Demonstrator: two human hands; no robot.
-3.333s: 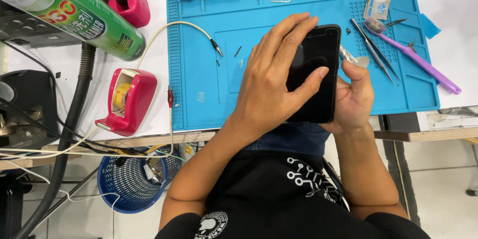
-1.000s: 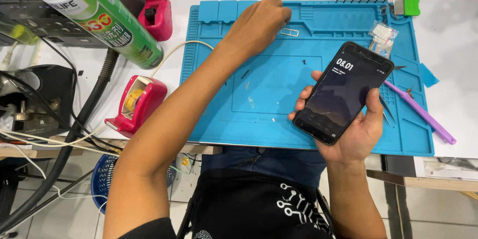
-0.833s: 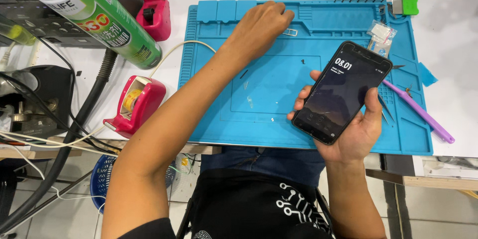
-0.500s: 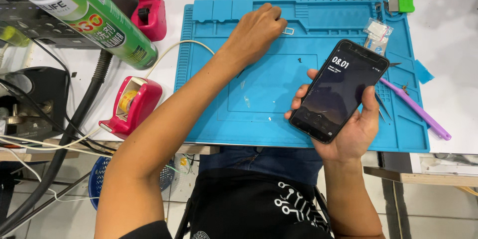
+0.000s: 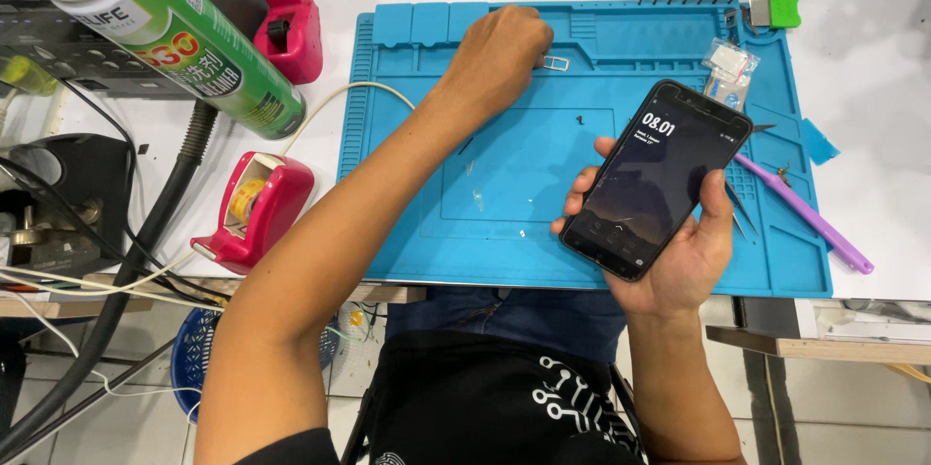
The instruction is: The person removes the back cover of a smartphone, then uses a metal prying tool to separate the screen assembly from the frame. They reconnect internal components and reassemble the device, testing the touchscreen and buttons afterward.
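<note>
The right hand (image 5: pixel 679 252) grips the black smartphone (image 5: pixel 658 179) above the blue mat (image 5: pixel 504 232), at 4 o'clock. The left hand (image 5: pixel 499 48), closed, pinches near the small SIM tray (image 5: pixel 556 63) at 12 o'clock. One-handed, the phone could slip onto the bench.

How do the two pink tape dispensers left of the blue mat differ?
The nearer pink tape dispenser lies closer to the table's front edge, showing a yellowish roll inside; the farther pink tape dispenser sits by the blue silicone mat's top corner, showing a dark inside. The nearer looks larger. Both are glossy pink plastic, untouched by either hand.
</note>
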